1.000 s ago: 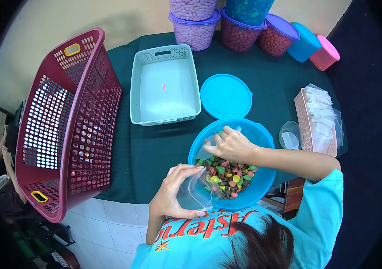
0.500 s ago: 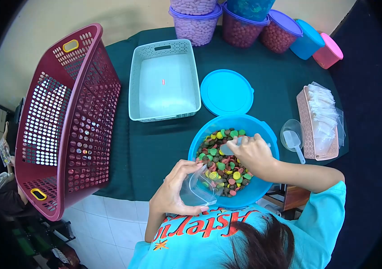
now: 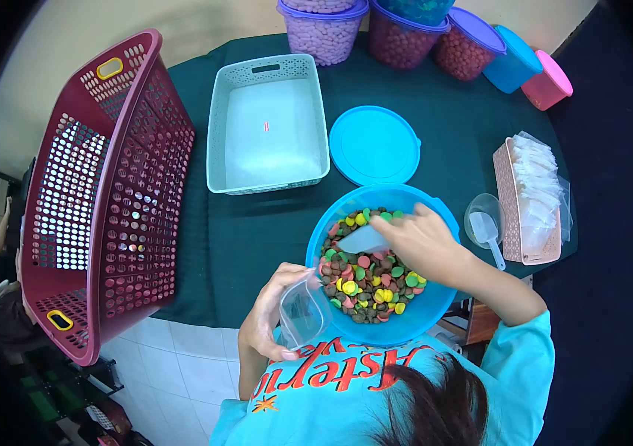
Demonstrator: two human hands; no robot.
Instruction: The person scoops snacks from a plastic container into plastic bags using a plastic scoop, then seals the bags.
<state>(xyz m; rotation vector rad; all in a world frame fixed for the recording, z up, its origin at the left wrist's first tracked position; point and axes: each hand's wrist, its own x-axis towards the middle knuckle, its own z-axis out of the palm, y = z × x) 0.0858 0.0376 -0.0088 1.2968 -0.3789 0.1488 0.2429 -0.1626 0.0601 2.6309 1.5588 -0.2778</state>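
Note:
My left hand (image 3: 260, 321) grips a clear plastic pouch (image 3: 304, 312) by its sides, its mouth spread apart at the near left rim of a round blue tub (image 3: 435, 311). Colourful button-shaped sweets (image 3: 365, 290) in brown, green, yellow and pink fill much of the tub. Wrapped around the handle of a translucent scoop (image 3: 363, 241), my right hand (image 3: 426, 244) is over the tub's far right part. The scoop's blade rests against the sweets; its handle is mostly hidden by my fingers. No sweets show in the pouch.
Behind the tub lie a blue lid (image 3: 374, 145) and a pale green basket (image 3: 268, 160). A maroon laundry basket (image 3: 138, 223) stands left. To the right are a small cup with a scoop (image 3: 485, 227) and a pink basket (image 3: 511, 201) of plastic bags. Lidded tubs (image 3: 469, 48) line the back.
My right hand has shifted slightly, and the scoop's blade now shows more fully over the sweets. The pouch has moved left, away from above the sweets, and opened wider.

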